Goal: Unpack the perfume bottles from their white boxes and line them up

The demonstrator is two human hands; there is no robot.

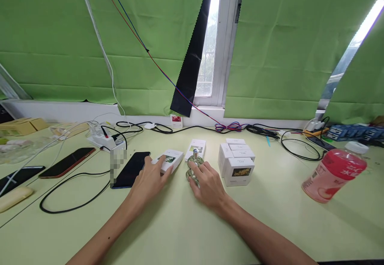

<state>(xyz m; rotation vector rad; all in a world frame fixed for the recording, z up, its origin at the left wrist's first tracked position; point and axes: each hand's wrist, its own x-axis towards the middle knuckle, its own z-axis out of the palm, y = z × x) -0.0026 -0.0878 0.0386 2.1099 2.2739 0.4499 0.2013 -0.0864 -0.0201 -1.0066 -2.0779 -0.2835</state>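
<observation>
My left hand (151,177) is closed around a flat white box (170,159) with a small green-and-white picture on top, thumb along its near right side. My right hand (207,185) has its fingers around a clear glass bottle (192,177) that looks like perfume; the fingers partly cover it. A silver cap (195,153) rises just beyond those fingers, and whether it belongs to a second bottle is hard to make out. Behind it lies another flat white box (198,145). To the right, several small white boxes (238,173) stand grouped, the front one bearing a yellow flower picture.
A dark tablet or phone (132,171) lies left of my left hand, with a black cable (45,201) looped nearby. Two more phones (67,163) (22,177) rest farther left. A pink drink bottle (333,175) stands at right. Cables and a power strip (103,137) run along the back.
</observation>
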